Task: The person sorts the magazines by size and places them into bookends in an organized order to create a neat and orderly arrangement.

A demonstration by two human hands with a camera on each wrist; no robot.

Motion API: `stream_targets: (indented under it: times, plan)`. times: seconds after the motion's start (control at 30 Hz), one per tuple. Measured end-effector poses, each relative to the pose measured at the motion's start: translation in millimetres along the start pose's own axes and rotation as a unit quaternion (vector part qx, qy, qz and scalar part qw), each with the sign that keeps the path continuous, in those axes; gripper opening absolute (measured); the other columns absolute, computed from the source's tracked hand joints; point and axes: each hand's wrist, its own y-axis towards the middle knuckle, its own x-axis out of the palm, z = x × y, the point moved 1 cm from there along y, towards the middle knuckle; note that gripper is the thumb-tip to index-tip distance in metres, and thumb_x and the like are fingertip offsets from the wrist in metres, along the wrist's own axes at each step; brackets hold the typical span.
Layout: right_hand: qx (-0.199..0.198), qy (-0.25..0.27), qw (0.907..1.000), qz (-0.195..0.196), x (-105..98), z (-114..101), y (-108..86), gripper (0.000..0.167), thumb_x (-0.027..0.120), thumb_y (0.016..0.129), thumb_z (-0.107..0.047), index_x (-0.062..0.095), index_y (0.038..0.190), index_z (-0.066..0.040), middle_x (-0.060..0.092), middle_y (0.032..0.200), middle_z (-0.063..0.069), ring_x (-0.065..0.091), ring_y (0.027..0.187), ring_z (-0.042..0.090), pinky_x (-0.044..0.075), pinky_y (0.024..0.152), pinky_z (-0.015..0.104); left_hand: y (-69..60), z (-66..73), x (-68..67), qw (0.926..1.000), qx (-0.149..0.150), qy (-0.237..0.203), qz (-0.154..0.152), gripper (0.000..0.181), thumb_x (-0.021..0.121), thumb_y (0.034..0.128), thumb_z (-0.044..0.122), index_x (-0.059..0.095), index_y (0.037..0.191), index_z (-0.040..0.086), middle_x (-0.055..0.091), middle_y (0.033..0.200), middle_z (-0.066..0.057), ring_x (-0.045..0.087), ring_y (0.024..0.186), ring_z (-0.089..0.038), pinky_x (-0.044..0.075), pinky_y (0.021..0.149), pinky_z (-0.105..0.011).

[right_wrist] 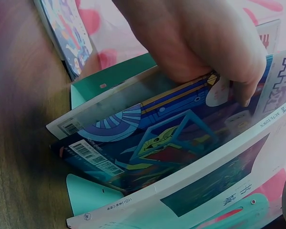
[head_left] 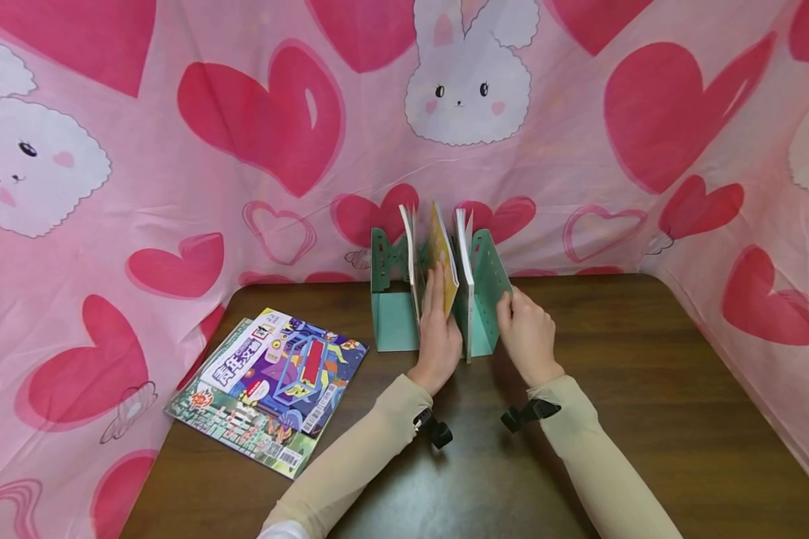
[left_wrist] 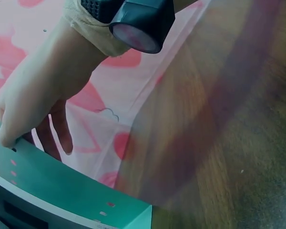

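Fingers (head_left: 436, 281) of the left hand (head_left: 438, 344) lie along the yellow face of an upright magazine (head_left: 441, 258) while the thumb rests on its other side, so the hand holds it in a narrow pinch; the right wrist view shows that thumb against a blue, illustrated cover with a barcode. This magazine stands, tilted a little, in the middle of a green rack (head_left: 394, 329) at the back of the table (head_left: 620, 419). Right hand (head_left: 529, 329) grips the near edge of the rack's right end panel (head_left: 488, 296), its fingers bent in; in the left wrist view, 2 of them hang behind the panel. To the left of the held magazine stands a thin pale volume (head_left: 407, 239), and to its right, just beside the end panel, a white magazine (head_left: 465, 277), its printed spine legible in part in the right wrist view. Well apart on the left, 2 magazines lie overlapping on the table: a purple one (head_left: 320, 359) with a red block on its cover on top, a green-patterned one (head_left: 243, 434) beneath. Both arms wear beige sleeves (head_left: 371, 438) with black wrist cameras (head_left: 438, 433). Behind everything hangs a pink cloth (head_left: 539, 161) printed with hearts and rabbits.
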Motion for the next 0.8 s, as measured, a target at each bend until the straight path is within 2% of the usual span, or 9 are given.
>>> stream_targets:
  times: [0.17,0.3,0.43,0.67,0.8]
  plan:
    - [0.001,0.0,1.0,-0.004,0.3,0.0,-1.6,0.028,0.052,0.105,-0.015,0.057,0.081,-0.001,0.066,0.077,0.025,0.063,0.059,0.046,0.047,0.047,0.057,-0.7,-2.8,0.0,1.0,-0.001,0.001,0.008,0.09,0.046,0.0961,-0.018,0.01,0.169,0.02,0.013,0.174,-0.011,0.018,0.159,-0.029,0.03,0.122,-0.058]
    - [0.002,0.008,0.9999,-0.012,-0.2,-0.6,-0.3,0.027,0.051,0.106,-0.016,0.06,0.086,-0.001,0.066,0.079,0.023,0.06,0.057,0.04,0.047,0.047,0.053,2.7,-4.7,-0.4,0.9998,0.007,0.002,0.017,0.087,0.045,0.0965,-0.017,0.01,0.169,0.017,0.013,0.173,-0.013,0.015,0.159,-0.028,0.027,0.123,-0.06]
    - [0.003,0.011,0.9998,-0.015,-0.7,-1.3,0.8,0.027,0.051,0.106,-0.016,0.061,0.088,0.0,0.068,0.082,0.023,0.059,0.056,0.037,0.047,0.047,0.05,6.1,-5.7,-0.6,0.9999,0.003,0.001,0.016,0.086,0.045,0.0981,-0.014,0.009,0.169,0.018,0.012,0.174,-0.008,0.013,0.16,-0.026,0.025,0.124,-0.059]
    - [0.002,0.008,0.9999,-0.014,-1.6,-2.0,0.2,0.028,0.052,0.106,-0.015,0.056,0.081,-0.002,0.056,0.067,0.017,0.051,0.051,0.032,0.04,0.045,0.043,6.6,-4.3,-0.4,0.9998,-0.013,-0.001,0.013,0.085,0.046,0.1007,-0.011,0.005,0.169,0.02,0.015,0.173,-0.008,0.019,0.158,-0.024,0.029,0.123,-0.054]
    - [0.0,0.002,0.9999,-0.011,-0.9,-0.7,-0.2,0.029,0.052,0.106,-0.015,0.055,0.08,-0.003,0.058,0.068,0.018,0.053,0.052,0.035,0.041,0.045,0.045,6.0,-4.4,0.8,0.9995,-0.025,-0.011,0.017,0.084,0.046,0.1025,-0.009,0.004,0.169,0.02,0.015,0.173,-0.008,0.022,0.157,-0.024,0.027,0.124,-0.052]
